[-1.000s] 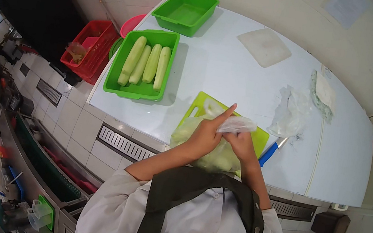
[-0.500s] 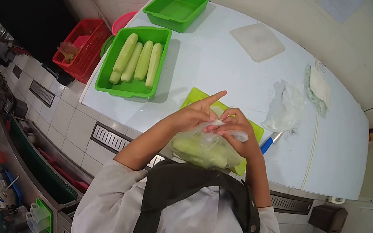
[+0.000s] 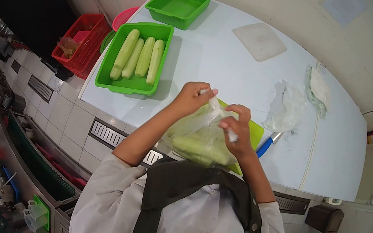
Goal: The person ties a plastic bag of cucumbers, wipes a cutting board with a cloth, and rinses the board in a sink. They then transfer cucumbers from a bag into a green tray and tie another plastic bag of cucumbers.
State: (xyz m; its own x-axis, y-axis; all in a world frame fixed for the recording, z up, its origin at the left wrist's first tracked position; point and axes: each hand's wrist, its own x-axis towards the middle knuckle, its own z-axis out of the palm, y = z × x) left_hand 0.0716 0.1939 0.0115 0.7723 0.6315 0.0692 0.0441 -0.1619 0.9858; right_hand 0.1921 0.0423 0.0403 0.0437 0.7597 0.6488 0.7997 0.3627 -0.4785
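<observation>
Showing a white tabletop against a tiled wall, with a tiled floor and steel counters to the left. On it: a green tray of four peeled cucumbers, an empty green tray, a white board, crumpled plastic and a blue-handled knife. A clear plastic bag of pale green pieces hangs over the green cutting board. Left hand and right hand both have fingers closed, pinching the bag's twisted neck from either side.
</observation>
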